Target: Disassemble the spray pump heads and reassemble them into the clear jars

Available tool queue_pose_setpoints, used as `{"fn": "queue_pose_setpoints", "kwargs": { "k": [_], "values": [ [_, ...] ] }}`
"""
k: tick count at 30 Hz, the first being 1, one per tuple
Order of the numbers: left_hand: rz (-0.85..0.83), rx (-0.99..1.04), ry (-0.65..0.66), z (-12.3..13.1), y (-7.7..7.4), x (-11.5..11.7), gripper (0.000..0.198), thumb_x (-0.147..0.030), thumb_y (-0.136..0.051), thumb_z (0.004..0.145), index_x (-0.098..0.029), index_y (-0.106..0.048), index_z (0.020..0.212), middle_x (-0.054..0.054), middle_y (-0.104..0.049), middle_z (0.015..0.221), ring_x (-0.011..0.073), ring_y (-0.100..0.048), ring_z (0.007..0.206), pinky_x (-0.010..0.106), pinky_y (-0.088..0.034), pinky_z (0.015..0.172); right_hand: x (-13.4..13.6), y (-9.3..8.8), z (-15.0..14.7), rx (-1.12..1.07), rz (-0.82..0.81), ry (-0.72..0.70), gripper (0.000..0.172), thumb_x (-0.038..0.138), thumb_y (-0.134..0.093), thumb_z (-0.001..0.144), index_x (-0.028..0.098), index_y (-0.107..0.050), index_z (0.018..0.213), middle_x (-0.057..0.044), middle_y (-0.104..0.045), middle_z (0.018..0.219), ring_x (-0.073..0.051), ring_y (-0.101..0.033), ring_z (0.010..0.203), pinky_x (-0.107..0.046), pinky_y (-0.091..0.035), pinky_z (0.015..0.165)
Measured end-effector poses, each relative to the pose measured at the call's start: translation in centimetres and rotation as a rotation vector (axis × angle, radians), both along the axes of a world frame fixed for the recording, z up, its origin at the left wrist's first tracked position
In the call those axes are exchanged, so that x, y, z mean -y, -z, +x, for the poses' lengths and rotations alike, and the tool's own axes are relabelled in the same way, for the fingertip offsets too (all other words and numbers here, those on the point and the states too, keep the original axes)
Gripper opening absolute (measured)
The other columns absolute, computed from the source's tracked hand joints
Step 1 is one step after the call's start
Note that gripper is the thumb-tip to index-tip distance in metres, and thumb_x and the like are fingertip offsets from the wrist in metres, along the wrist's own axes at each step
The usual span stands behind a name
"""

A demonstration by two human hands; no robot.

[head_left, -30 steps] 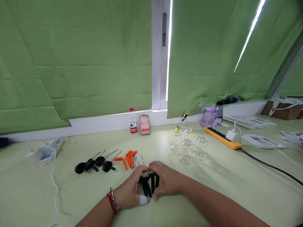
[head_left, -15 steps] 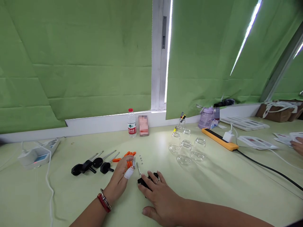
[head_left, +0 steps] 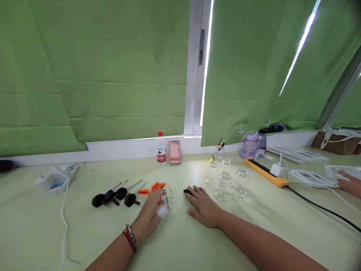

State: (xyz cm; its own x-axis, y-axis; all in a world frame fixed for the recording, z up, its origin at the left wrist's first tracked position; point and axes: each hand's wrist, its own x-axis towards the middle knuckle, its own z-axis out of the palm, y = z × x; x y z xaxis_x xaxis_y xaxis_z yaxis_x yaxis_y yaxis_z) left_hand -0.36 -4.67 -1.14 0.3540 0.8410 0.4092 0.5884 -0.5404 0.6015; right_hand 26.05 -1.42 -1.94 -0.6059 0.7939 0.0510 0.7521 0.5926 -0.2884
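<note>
My left hand, with a white bandage on the thumb and a red bracelet at the wrist, lies on the table with its fingers over the orange angled parts and the metal pins; the fingers are loosely bent and I cannot see anything gripped. My right hand lies flat, fingers spread, on top of a bunch of black plastic pieces, which are mostly hidden under it. Tiny screws lie between the hands.
Black knobs with metal shafts lie left of my left hand. Several clear glass jars stand right of my right hand. A water bottle, a power strip with cable, a white device, and another person's hand at far right.
My right hand slid the black pieces away from me and to the right, toward the jars. My left hand left the black pieces and went to the orange parts and pins.
</note>
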Motion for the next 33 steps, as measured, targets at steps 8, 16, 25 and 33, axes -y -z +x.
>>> {"fn": "queue_pose_setpoints", "kwargs": {
  "k": [8, 16, 25, 33],
  "values": [
    [0.018, -0.052, 0.003, -0.5, 0.6, -0.4, 0.040, -0.036, -0.045, 0.088, -0.027, -0.041, 0.126, 0.010, -0.044, 0.135, 0.0267, -0.037, 0.128, 0.048, -0.036, 0.104, -4.0, 0.5, 0.0, -0.002, 0.053, 0.022, 0.068, 0.061, -0.027, 0.087, 0.021, -0.028, 0.142, -0.010, -0.017, 0.151, -0.033, -0.011, 0.138, -0.052, -0.009, 0.110],
    [0.011, -0.077, 0.024, -0.8, 0.7, -0.7, 0.040, -0.036, -0.046, 0.087, -0.027, -0.041, 0.126, 0.011, -0.046, 0.132, 0.0289, -0.039, 0.126, 0.051, -0.037, 0.102, -4.1, 0.5, 0.3, -0.033, 0.073, -0.023, 0.060, 0.056, -0.031, 0.089, 0.025, -0.034, 0.139, -0.007, -0.023, 0.150, -0.031, -0.016, 0.138, -0.050, -0.011, 0.111],
    [-0.014, -0.061, 0.037, -0.7, 0.5, -0.6, 0.040, -0.035, -0.049, 0.086, -0.029, -0.044, 0.126, 0.010, -0.048, 0.131, 0.0284, -0.042, 0.124, 0.051, -0.038, 0.100, -3.5, 0.3, 0.3, -0.028, 0.094, 0.023, 0.061, 0.055, -0.030, 0.089, 0.023, -0.032, 0.141, -0.008, -0.023, 0.150, -0.031, -0.015, 0.138, -0.050, -0.011, 0.111],
    [-0.031, -0.077, 0.034, -0.8, 0.3, -0.6, 0.039, -0.035, -0.049, 0.086, -0.028, -0.045, 0.125, 0.010, -0.048, 0.130, 0.0276, -0.043, 0.122, 0.049, -0.040, 0.099, -3.5, 0.4, 0.3, -0.004, 0.051, 0.026, 0.063, 0.057, -0.029, 0.089, 0.023, -0.026, 0.143, -0.009, -0.017, 0.151, -0.031, -0.011, 0.138, -0.050, -0.009, 0.111]
  ]
}}
